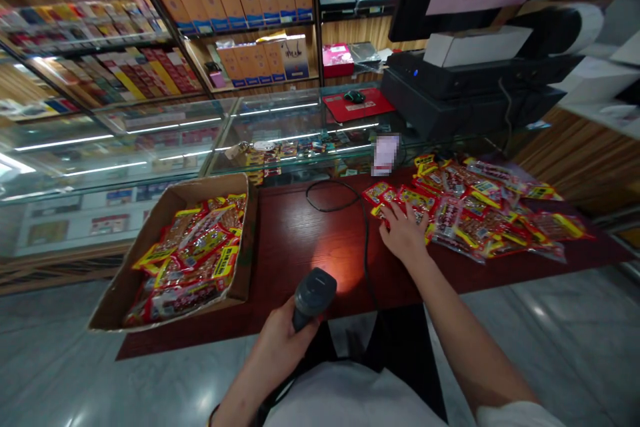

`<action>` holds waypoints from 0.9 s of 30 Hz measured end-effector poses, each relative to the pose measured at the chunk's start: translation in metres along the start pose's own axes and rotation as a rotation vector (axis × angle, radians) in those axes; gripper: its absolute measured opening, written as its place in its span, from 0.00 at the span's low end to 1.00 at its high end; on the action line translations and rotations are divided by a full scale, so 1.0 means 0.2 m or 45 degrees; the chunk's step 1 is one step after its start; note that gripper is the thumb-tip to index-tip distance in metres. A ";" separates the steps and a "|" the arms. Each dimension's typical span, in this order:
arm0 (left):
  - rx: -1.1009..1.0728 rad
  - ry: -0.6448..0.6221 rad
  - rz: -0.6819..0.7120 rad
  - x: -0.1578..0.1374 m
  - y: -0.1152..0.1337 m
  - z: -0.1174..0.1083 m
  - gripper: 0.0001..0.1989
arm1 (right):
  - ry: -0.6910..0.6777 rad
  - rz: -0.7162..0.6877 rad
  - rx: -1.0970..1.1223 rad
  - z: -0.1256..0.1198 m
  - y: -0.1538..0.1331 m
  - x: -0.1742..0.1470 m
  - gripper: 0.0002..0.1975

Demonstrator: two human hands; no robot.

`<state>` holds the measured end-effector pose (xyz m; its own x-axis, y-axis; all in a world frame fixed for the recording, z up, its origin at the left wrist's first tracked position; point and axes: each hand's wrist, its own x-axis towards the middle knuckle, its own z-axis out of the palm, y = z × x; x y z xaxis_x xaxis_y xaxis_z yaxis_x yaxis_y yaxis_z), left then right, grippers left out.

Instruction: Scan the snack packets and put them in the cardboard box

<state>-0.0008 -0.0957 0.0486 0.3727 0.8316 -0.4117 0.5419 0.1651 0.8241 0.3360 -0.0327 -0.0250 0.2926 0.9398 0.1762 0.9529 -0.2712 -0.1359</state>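
Left hand (286,341) curled around scanner (316,291), right hand (407,235) loosely spread on packets (477,207), cable (366,240) between, carton (210,189) leftward

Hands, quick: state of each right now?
Left hand: closed, holding the handheld barcode scanner.
Right hand: open, spread over red-and-yellow snack packets.

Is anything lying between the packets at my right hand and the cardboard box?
Yes: the black cable lies across the tabletop between the packets and the box, and the box's side wall stands up. The scanner in your left hand is nearer you, off that path.
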 end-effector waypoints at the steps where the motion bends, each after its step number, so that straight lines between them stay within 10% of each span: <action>1: 0.001 0.003 0.001 0.00 0.00 0.00 0.09 | 0.013 -0.052 0.027 0.01 -0.01 -0.03 0.25; 9: 0.026 0.008 0.020 0.01 0.01 0.01 0.09 | 0.152 -0.323 0.256 0.01 -0.02 -0.26 0.20; 16: 0.008 0.036 0.005 0.01 0.03 -0.02 0.09 | 0.341 0.040 0.415 -0.07 0.12 -0.24 0.18; 23: -0.099 0.117 -0.034 -0.04 0.01 -0.04 0.11 | -0.217 -0.051 -0.024 -0.15 0.23 0.04 0.29; 27: -0.104 0.155 -0.040 -0.07 -0.03 -0.05 0.11 | -0.247 -0.101 -0.092 -0.21 0.25 0.12 0.28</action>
<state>-0.0172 -0.1038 0.0529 0.2597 0.8828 -0.3915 0.4871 0.2303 0.8425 0.3936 -0.0318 0.0136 0.2021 0.9793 -0.0082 0.9777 -0.2022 -0.0573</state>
